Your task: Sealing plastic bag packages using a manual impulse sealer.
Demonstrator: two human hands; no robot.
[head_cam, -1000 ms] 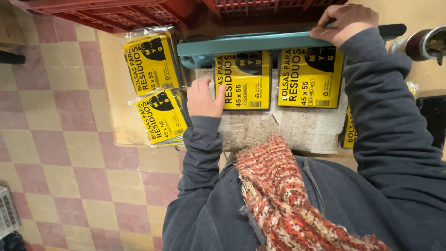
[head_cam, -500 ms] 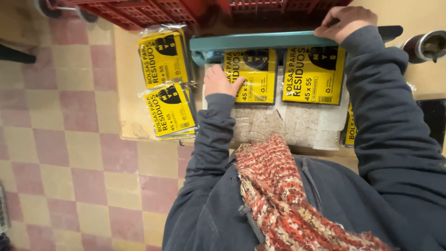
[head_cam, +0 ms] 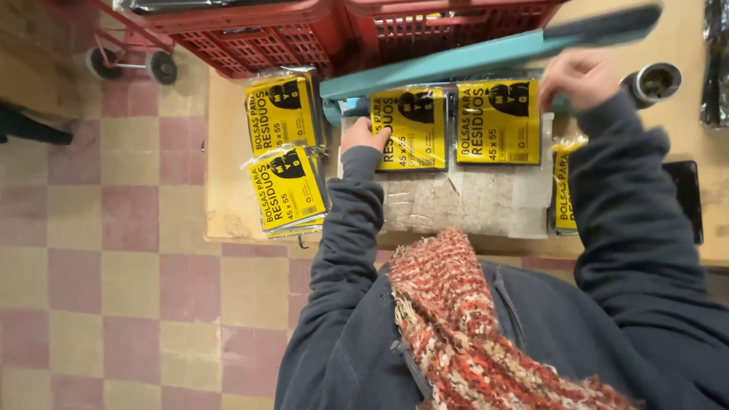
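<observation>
Teal lever [head_cam: 486, 53] higher, right hand [head_cam: 581, 76] gripping

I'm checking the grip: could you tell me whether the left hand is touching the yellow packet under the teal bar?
Touching: the head view shows the left hand resting on the yellow packet's left edge.

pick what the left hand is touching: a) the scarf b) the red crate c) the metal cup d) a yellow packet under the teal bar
d: the left hand rests on the edge of a yellow packet lying under the teal bar, well away from the other things.
</observation>
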